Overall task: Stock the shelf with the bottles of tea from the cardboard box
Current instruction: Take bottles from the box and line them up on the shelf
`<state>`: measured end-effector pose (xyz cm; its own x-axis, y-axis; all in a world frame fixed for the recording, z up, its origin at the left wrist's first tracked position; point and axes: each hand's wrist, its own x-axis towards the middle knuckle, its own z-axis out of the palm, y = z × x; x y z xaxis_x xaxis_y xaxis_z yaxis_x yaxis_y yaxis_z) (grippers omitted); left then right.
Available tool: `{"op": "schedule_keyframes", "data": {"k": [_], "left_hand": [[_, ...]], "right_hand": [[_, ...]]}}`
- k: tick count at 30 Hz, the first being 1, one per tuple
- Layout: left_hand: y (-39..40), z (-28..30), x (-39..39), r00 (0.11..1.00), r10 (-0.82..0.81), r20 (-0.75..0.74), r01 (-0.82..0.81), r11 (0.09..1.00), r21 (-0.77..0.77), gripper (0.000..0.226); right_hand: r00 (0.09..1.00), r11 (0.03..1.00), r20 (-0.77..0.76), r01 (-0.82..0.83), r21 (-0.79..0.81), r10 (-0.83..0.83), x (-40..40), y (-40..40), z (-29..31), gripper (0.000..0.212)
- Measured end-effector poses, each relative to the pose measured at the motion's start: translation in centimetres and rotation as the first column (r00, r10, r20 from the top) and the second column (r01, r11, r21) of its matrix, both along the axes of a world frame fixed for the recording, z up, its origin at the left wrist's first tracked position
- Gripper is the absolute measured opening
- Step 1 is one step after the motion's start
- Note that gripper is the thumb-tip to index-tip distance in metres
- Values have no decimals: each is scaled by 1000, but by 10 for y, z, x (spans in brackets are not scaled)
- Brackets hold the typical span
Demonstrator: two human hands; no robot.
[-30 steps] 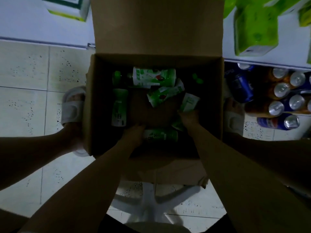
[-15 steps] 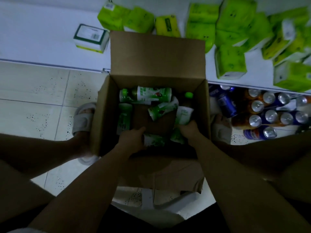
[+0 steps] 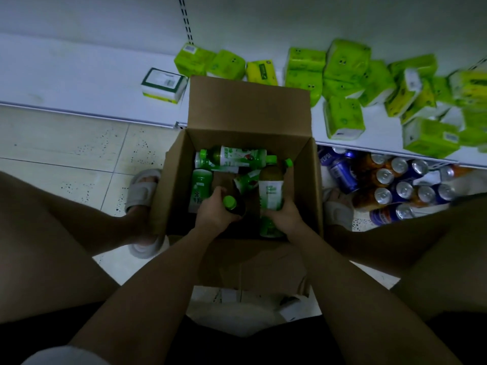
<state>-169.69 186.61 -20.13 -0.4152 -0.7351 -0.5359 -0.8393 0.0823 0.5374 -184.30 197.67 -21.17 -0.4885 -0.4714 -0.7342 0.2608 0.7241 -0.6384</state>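
Observation:
An open cardboard box (image 3: 174, 177) stands on the floor between my feet, with several green-capped tea bottles inside. My left hand (image 3: 214, 210) is shut on a dark tea bottle (image 3: 234, 205), its green cap pointing up toward me. My right hand (image 3: 283, 214) grips a second tea bottle (image 3: 271, 189) with a white-green label, held upright near the box's right wall. Another bottle (image 3: 232, 156) lies flat at the far side of the box, and one (image 3: 200, 188) lies along the left wall. The white shelf (image 3: 79, 83) runs behind the box.
Green tissue packs (image 3: 342, 75) are scattered on the shelf's right half, and a white-green carton (image 3: 163, 85) sits left of the box flap. Soda cans (image 3: 395, 185) lie under the shelf at right. My sandalled left foot (image 3: 142, 191) is beside the box on the tiled floor.
Both hands have closed on bottles and raised them from the box bottom, tipping them upright. The camera has tilted up, showing more of the shelf.

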Motion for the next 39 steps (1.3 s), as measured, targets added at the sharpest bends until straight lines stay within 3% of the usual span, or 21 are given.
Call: {"op": "schedule_keyframes", "data": {"k": [9, 17, 22, 28, 30, 34, 36, 39], "left_hand": [[-3, -22, -30, 975, 83, -206, -42, 980, 193, 65], [-17, -27, -32, 947, 240, -214, -196, 959, 206, 63], [-24, 0, -27, 909, 320, -268, -273, 941, 199, 65], [-57, 59, -28, 839, 335, -428, -301, 942, 147, 64], [-71, 92, -30, 846, 266, -462, -265, 962, 68, 64], [-94, 164, -32, 793, 150, -591, -207, 978, -31, 65], [-101, 201, -33, 763, 98, -639, -186, 980, -71, 63], [-102, 255, -33, 666, 78, -742, -198, 978, -74, 56]], "right_hand": [[992, 998, 109, 66, -6, -64, -10, 6, -21, 67], [971, 995, 227, 92, -39, -81, -19, 5, -29, 71], [963, 989, 262, 97, -116, -63, -29, -12, -4, 67], [935, 923, 350, 179, -341, -52, -40, -37, 50, 61], [944, 898, 329, 175, -404, -36, -46, -44, 77, 58], [985, 859, 174, 97, -503, -10, -52, -58, 150, 20], [998, 833, 54, 17, -553, 15, -54, -62, 185, 24], [994, 788, -99, -90, -609, 38, -54, -65, 237, 49]]}}
